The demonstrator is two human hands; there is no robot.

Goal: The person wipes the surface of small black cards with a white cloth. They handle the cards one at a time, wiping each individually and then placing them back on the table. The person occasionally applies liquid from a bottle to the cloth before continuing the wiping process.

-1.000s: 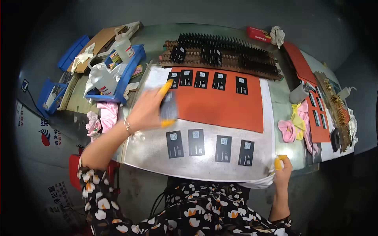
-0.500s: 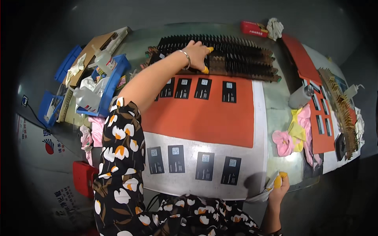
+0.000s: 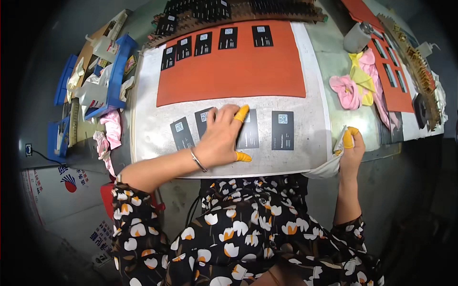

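My left hand [image 3: 223, 134] is over a row of black cards on the pale board, with yellow covers on thumb and index finger. Its fingers are spread about a black card [image 3: 249, 128]: the index finger at its upper left, the thumb by its lower edge. Part of another card [image 3: 206, 116] shows behind this hand. A tilted card [image 3: 182, 132] lies to the left, and a straighter card [image 3: 282, 130] to the right. At the board's front right corner, my right hand [image 3: 352, 148], also with yellow finger covers, pinches a white cloth [image 3: 327, 168].
Beyond the board lies an orange mat [image 3: 229, 76] with several black cards along its far edge. Slotted racks [image 3: 238, 19] hold more cards behind it. Blue bins [image 3: 117, 86] with bottles stand left. Pink and yellow cloths [image 3: 360, 81] and a grey bottle [image 3: 358, 38] are right.
My left hand has come back from the racks to the near row of cards. My right hand still holds the white cloth. The view has tilted toward my body.
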